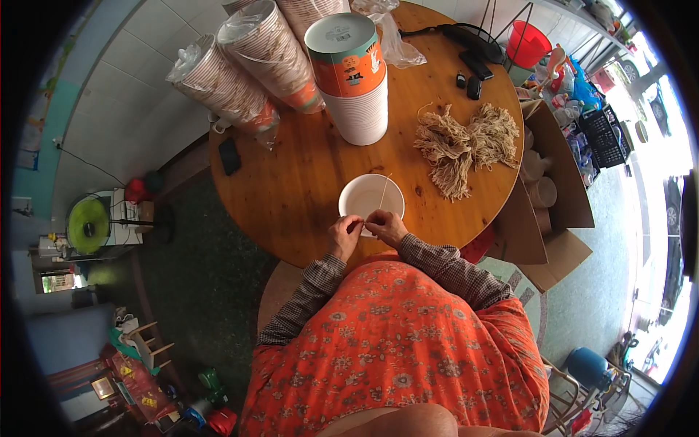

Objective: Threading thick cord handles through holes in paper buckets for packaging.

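A white paper bucket (pixel 348 191) stands at the table's near edge, its open mouth facing up. A thin beige cord (pixel 384 191) crosses from its far rim toward my fingers. My right hand (pixel 388 227) pinches the cord at the near rim. Close beside it, my left hand (pixel 345 237) is closed in a pinch; what lies between its fingertips is too small to make out. A tangled bundle of beige cords (pixel 466 146) lies to the right. Behind the bucket rises a stack of nested paper buckets (pixel 357 109), topped by an upside-down orange and green printed one (pixel 348 69).
Plastic-wrapped bucket stacks (pixel 258 51) lean at the back left of the round wooden table (pixel 291 197). A dark phone (pixel 229 157) rests at its left edge. Small black items (pixel 474 87) lie far right. An open cardboard box (pixel 568 153) holding buckets stands right of the table.
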The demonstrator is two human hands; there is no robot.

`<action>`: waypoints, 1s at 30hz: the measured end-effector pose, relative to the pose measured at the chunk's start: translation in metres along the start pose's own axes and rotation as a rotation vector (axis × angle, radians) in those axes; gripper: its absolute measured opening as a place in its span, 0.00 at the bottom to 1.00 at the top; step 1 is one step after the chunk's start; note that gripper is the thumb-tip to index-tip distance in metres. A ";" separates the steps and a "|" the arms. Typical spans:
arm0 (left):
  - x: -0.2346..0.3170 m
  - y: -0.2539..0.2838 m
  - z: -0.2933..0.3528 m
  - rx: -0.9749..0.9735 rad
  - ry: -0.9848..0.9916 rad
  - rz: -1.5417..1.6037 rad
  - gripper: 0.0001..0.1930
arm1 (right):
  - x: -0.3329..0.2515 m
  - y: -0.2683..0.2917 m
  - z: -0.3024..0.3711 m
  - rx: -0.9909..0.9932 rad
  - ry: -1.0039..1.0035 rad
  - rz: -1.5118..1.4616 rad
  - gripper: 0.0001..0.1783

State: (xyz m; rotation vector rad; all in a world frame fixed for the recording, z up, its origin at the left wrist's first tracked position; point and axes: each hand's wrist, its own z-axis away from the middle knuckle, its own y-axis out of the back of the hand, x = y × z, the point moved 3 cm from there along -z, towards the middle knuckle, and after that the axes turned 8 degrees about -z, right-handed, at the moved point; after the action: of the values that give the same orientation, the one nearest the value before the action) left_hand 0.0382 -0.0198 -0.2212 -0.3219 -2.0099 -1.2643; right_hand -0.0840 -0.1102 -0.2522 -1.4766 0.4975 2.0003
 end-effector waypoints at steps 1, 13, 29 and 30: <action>-0.001 0.000 0.001 0.001 0.001 -0.001 0.03 | 0.000 0.000 0.000 0.007 0.014 0.029 0.11; -0.031 -0.015 0.008 -0.516 0.800 0.886 0.07 | -0.001 0.003 0.000 0.032 0.196 0.166 0.09; -0.032 -0.021 0.015 -0.509 0.990 1.266 0.07 | -0.014 0.005 0.008 -0.055 0.120 -0.018 0.09; -0.031 -0.020 0.015 -0.491 0.967 1.220 0.08 | -0.013 0.006 0.008 -0.050 0.120 -0.009 0.09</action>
State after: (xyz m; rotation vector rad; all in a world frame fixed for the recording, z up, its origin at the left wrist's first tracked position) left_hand 0.0422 -0.0121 -0.2602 -0.8044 -0.4295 -0.7725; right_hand -0.0912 -0.1127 -0.2382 -1.6339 0.4924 1.9382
